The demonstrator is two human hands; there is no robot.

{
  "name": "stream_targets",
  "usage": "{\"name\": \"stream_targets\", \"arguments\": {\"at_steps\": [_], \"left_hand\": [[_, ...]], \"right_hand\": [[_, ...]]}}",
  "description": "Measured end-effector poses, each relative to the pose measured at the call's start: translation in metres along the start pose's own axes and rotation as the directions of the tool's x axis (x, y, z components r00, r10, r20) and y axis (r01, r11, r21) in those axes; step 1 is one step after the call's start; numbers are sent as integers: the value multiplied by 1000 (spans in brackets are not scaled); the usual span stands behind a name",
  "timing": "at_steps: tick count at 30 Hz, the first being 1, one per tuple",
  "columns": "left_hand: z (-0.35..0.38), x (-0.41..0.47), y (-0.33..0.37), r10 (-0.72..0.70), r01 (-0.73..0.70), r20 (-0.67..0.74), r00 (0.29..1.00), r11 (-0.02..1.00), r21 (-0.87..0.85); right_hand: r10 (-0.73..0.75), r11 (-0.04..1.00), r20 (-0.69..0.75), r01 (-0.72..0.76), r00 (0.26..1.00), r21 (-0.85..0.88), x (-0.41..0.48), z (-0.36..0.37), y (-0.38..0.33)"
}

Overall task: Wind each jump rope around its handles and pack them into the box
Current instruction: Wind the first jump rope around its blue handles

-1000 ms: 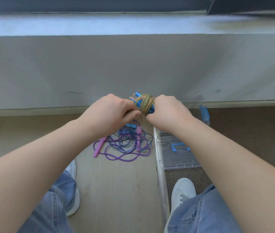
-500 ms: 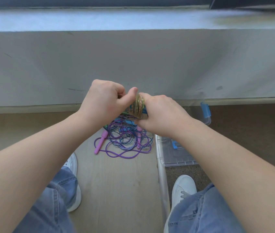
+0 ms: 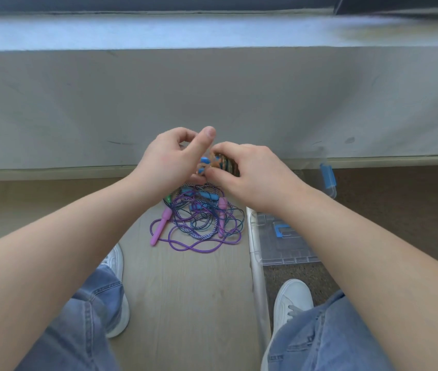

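Observation:
A jump rope bundle (image 3: pixel 221 164), yellowish cord wound around blue handles, hangs in the air between my hands. My right hand (image 3: pixel 250 174) grips the bundle from the right. My left hand (image 3: pixel 175 159) pinches the cord's end at the bundle's left side, thumb raised. Most of the bundle is hidden by my fingers. Below on the floor lies a tangle of loose ropes (image 3: pixel 201 220): a purple cord with pink handles (image 3: pixel 160 228), a striped navy cord, and blue handles (image 3: pixel 207 195). A clear plastic box (image 3: pixel 290 245) with blue latches sits to the right, partly under my right forearm.
A grey low wall (image 3: pixel 212 103) runs across just beyond my hands. My two white shoes (image 3: pixel 291 298) and jeans-clad legs fill the bottom. A white floor strip (image 3: pixel 259 285) separates pale wood flooring from brown carpet, where the box stands.
My left thumb has lifted away from the bundle and points up. Both hands sit slightly lower, and my right hand covers more of the wound cord.

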State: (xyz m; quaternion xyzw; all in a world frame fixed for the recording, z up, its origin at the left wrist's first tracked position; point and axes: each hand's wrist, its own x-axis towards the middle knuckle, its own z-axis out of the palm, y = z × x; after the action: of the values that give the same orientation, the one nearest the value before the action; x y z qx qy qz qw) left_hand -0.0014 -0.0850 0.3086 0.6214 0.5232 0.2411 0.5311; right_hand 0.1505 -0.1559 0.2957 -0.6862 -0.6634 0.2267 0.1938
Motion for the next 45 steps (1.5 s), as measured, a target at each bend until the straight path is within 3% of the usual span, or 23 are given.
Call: {"name": "stream_targets", "arguments": {"at_steps": [4, 9, 24, 28, 35, 42, 45], "left_hand": [[-2, -2, 5, -52, 80, 125, 991, 968, -236], [-6, -3, 1, 7, 19, 116, 993, 976, -215], [-8, -2, 3, 23, -13, 46, 999, 978, -210], [-7, -2, 4, 40, -38, 6, 999, 981, -188], [-3, -3, 1, 23, -24, -7, 1000, 981, -194], [4, 0, 2, -190, 150, -56, 980, 898, -413], [5, 0, 3, -175, 130, -79, 981, 909, -395]], "right_hand": [[69, 996, -87, -64, 994, 58, 4, -4, 5], [107, 989, -71, -99, 992, 106, 3, 2, 0], [78, 951, -382, 46, 921, 304, 4, 0, -6], [93, 941, -360, 36, 928, 336, 4, -1, -7], [27, 980, -289, 32, 957, 197, 4, -8, -4], [-110, 984, -285, 145, 952, 105, 7, 1, -5], [-144, 984, -228, 163, 963, 66, 8, 4, -5]]}}
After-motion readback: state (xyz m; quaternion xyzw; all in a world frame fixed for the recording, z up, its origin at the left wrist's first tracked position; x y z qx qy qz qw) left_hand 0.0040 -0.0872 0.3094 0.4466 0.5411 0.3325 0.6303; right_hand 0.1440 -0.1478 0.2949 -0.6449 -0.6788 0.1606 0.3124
